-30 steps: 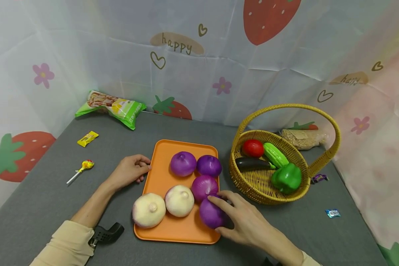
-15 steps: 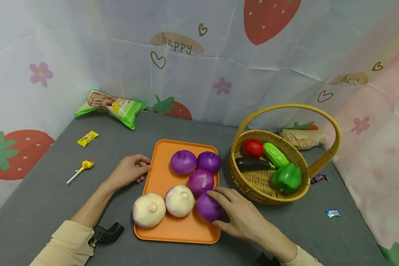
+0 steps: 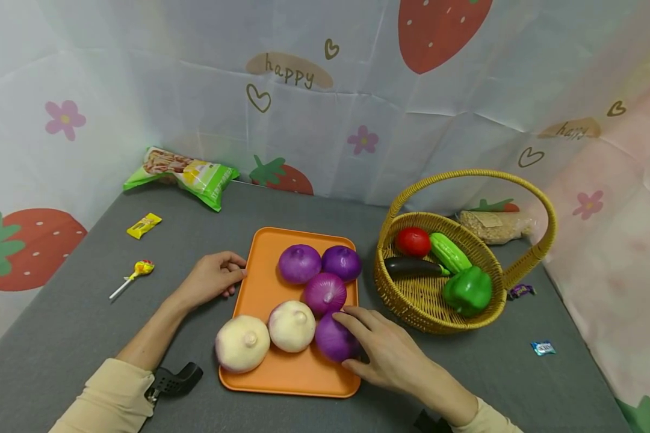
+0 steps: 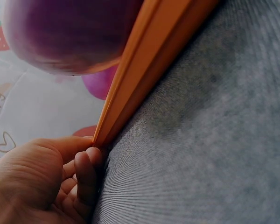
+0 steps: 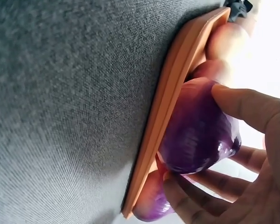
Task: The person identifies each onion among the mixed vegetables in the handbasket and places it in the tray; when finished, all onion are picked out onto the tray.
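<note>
In the head view my right hand (image 3: 384,352) curls round a purple onion (image 3: 334,338) at the right edge of the orange tray (image 3: 254,270). The right wrist view shows thumb and fingers on opposite sides of that onion (image 5: 200,126), which sits low at the tray wall. My left hand (image 3: 211,278) holds the tray's left rim, thumb on the rim and fingers curled below in the left wrist view. Several onions share the tray: a ringed purple onion (image 3: 325,293) touches the held one, with two more behind. Two whitish, purple-tinged turnip-like vegetables (image 3: 242,343) lie front left.
Right of the tray stands a wicker basket (image 3: 395,304) with a tall handle, holding a tomato, eggplant, cucumber and green pepper. Behind it lies a bag of grains (image 3: 495,226). A lollipop (image 3: 139,269), yellow candy (image 3: 144,225) and green snack bag (image 3: 186,174) lie left.
My right hand has moved left with the purple onion, further onto the tray. The ringed onion has shifted left and back. My left hand stays at the rim.
</note>
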{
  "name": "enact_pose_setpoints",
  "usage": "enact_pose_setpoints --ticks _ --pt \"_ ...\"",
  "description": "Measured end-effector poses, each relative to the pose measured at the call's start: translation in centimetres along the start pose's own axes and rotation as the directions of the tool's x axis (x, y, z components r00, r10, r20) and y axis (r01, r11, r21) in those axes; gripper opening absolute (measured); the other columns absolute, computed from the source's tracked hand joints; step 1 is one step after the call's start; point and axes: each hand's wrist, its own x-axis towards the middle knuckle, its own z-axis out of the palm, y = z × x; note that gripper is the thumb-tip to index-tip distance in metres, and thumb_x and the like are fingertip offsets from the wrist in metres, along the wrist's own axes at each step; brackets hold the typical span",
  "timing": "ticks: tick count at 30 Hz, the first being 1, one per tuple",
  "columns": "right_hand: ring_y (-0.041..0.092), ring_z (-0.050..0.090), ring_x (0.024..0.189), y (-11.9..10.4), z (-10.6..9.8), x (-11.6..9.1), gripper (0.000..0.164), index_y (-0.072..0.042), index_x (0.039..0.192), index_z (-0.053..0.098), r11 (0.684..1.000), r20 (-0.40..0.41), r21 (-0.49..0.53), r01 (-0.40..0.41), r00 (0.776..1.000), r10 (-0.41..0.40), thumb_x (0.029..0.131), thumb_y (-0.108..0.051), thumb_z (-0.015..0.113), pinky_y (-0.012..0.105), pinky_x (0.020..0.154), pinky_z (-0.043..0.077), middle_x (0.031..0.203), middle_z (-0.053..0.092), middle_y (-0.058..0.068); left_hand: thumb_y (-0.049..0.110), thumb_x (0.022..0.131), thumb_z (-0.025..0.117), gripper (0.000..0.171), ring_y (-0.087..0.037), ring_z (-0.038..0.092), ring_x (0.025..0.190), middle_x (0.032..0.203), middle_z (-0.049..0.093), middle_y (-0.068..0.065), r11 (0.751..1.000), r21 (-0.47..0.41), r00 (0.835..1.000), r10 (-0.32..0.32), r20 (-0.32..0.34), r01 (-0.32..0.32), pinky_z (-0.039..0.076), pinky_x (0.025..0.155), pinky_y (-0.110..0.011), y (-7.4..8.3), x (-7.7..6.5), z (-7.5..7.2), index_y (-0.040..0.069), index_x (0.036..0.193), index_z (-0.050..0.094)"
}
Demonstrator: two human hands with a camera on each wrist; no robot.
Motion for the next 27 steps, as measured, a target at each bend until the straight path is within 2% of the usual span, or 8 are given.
enact_pose_setpoints --ticks 8,14,27 --pt "0.023 0.059 0.119 -0.07 0.13 0.09 0.071 -0.02 0.139 0.052 1.0 0.021 0.007 -0.007 1.0 0.007 0.077 -0.035 0.083 0.037 0.092 0.055 0.136 0.055 0.007 0.018 0.094 0.064 0.03 -0.011 0.059 0.058 0.086 0.068 -0.011 1.0 0.008 1.0 -0.003 -0.001 0.003 0.053 0.053 -0.025 0.06 -0.03 -0.07 -0.002 0.116 0.063" --pt "0.026 0.061 0.117 -0.03 0.0 -0.02 0.073 -0.021 0.14 0.052 1.0 0.003 -0.008 0.009 1.0 -0.009 0.076 -0.037 0.083 0.04 0.092 0.055 0.136 0.055 0.009 0.018 0.094 0.064 0.03 -0.011 0.06 0.059 0.087 0.068 -0.012 1.0 0.003 1.0 -0.006 0.001 0.006 0.053 0.053 -0.025 0.12 -0.12 -0.1 -0.003 0.116 0.062" --pt "0.023 0.061 0.113 0.02 0.07 -0.02 0.068 -0.019 0.137 0.055 1.0 -0.026 -0.016 0.014 1.0 -0.015 0.077 -0.034 0.083 0.039 0.088 0.056 0.131 0.058 0.007 0.018 0.094 0.064 0.03 -0.011 0.059 0.059 0.086 0.067 -0.012 1.0 -0.002 1.0 -0.007 -0.002 0.007 0.053 0.053 -0.025 0.05 -0.11 -0.04 -0.003 0.116 0.062"
